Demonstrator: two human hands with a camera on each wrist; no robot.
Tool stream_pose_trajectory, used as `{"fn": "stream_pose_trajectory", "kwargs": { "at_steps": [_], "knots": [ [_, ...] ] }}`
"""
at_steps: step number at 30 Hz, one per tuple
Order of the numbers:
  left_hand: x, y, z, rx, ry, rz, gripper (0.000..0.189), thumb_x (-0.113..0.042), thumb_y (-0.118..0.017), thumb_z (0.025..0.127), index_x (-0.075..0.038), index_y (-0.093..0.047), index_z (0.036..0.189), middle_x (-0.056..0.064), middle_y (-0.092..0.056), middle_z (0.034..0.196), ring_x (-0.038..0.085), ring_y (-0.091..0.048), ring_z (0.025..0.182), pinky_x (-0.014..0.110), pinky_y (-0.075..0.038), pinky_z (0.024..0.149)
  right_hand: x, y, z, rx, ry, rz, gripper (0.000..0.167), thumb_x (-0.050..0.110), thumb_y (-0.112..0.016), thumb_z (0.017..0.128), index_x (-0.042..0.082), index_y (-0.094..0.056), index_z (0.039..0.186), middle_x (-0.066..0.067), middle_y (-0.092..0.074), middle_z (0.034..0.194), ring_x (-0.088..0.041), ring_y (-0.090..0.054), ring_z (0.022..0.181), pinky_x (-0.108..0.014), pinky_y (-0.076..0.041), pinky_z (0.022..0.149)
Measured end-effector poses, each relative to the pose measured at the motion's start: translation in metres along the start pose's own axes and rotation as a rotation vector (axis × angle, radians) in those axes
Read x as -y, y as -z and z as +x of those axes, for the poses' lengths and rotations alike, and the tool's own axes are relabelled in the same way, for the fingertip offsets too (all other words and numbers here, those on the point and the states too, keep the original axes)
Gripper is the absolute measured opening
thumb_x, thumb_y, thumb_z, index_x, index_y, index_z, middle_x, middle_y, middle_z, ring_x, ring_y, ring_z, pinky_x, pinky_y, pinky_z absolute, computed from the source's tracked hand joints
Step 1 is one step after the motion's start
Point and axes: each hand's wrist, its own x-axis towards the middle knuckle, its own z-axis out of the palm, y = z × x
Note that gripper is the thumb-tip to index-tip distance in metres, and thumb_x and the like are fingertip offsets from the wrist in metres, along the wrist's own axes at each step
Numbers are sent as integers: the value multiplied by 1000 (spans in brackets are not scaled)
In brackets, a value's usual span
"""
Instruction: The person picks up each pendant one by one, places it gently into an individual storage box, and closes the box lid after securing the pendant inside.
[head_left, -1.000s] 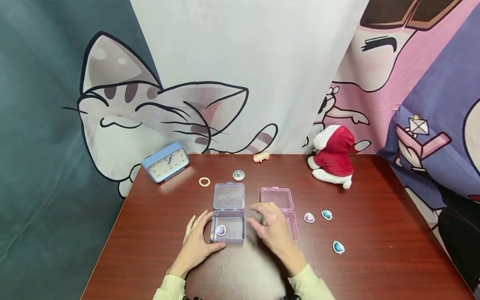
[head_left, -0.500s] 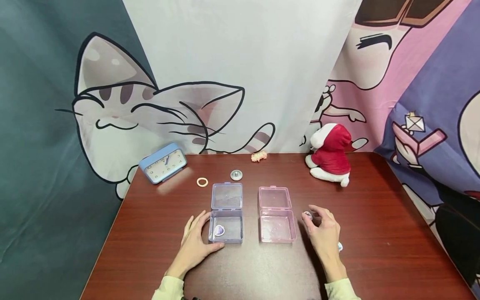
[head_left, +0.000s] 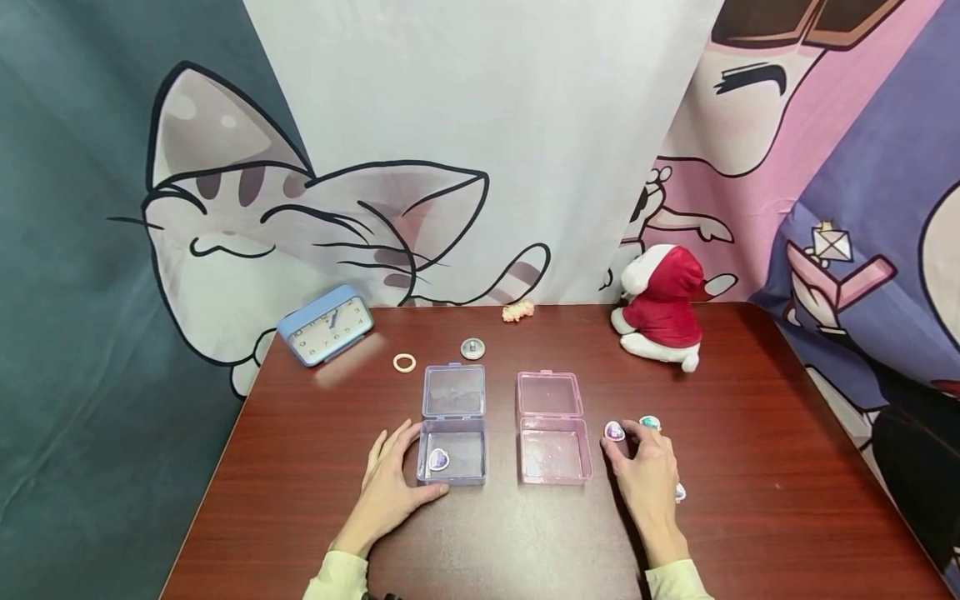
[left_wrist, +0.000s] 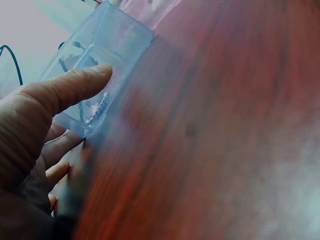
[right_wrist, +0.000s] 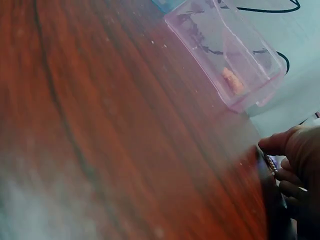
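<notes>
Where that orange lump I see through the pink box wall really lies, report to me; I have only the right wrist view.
Observer: The head view shows the orange lump outside the pink box, lying beyond it near the far edge of the table.
Operator: Noted. Now give me the other side of the work.
Observer: The left hand holds the blue box, its thumb against the near wall.
Operator: Its contents, quickly.
Observer: One purple gem with a pale rim lies inside, toward the left wall.
</notes>
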Motion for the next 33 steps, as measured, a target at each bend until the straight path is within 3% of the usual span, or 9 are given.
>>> {"fn": "stream_pose_trajectory", "kwargs": {
  "at_steps": [9, 17, 20, 25, 29, 33],
  "knots": [
    [-2, 0, -1, 5, 27, 1, 101, -41, -98, 67, -13, -53, 152, 21, -49, 159, 51, -26, 153, 65, -17, 123, -3, -7, -1, -51, 53, -12, 33, 9, -89, 78, -1, -76, 107, -18, -72, 94, -41, -62, 97, -59, -49, 76],
    [-1, 0, -1, -4, 19, 0, 98, -43, -98, 68, -14, -54, 152, 22, -50, 157, 54, -27, 151, 69, -19, 121, 7, -3, 4, -73, 93, 17, 32, 8, -87, 79, -2, -77, 108, -22, -73, 100, -43, -62, 98, -59, -49, 81],
    [-1, 1, -1, 5, 25, -1, 99, -44, -98, 69, -14, -54, 152, 21, -50, 158, 52, -27, 152, 68, -18, 122, 19, -1, 7, -96, 148, 46, 33, 7, -87, 78, -1, -77, 108, -21, -74, 99, -42, -63, 98, -55, -49, 81],
    [-1, 1, 0, 24, 40, 0, 101, -43, -98, 68, -13, -53, 153, 19, -49, 159, 48, -26, 154, 63, -15, 125, 51, -4, 5, -100, 314, 136, 36, 3, -91, 73, -2, -78, 106, -18, -75, 99, -39, -65, 94, -44, -48, 81],
    [-1, 1, 1, 24, 31, 0, 101, -41, -98, 68, -12, -53, 153, 19, -51, 158, 46, -28, 154, 61, -14, 126, 82, -17, -4, -34, 412, 219, 38, 3, -94, 71, -1, -78, 105, -13, -76, 100, -30, -66, 93, -36, -54, 79],
    [-1, 1, 0, 21, 39, -6, 100, -40, -98, 67, -13, -53, 153, 21, -49, 159, 49, -26, 154, 64, -16, 124, 109, -35, -16, 47, 484, 281, 39, 2, -95, 70, 1, -78, 105, -9, -75, 101, -24, -65, 93, -37, -59, 76]
  ]
}}
